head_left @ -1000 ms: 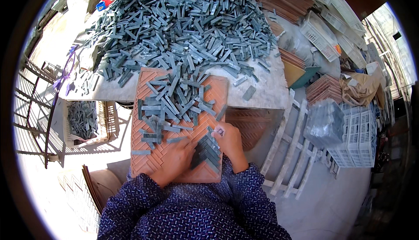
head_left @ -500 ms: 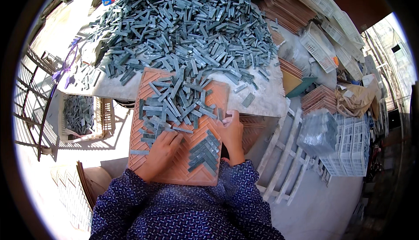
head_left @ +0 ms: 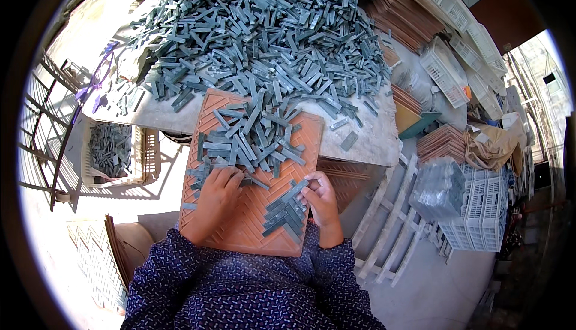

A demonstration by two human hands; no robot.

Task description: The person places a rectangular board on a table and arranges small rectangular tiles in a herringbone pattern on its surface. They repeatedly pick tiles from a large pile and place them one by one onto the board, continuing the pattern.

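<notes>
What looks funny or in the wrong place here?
One grey piece lies near the front edge of the table, apart from the big pile, so it looks stray. Loose strips on the orange board lie every which way, unlike the neat zigzag.

The single view comes from the left one of two fisheye cameras on the person's head, looking steeply down and forward over the patterned garment [head_left: 252,294] onto the left hand [head_left: 215,201] and right hand [head_left: 321,198] from near above. Upright and unmirrored, it centres close to the hands, with the sleeves entering from below them. Its wide, bending field takes in the heap of strips [head_left: 264,30] beyond both hands, the cream crate [head_left: 139,156] left of the left one and the white crates [head_left: 480,216] well right of the right one.
</notes>
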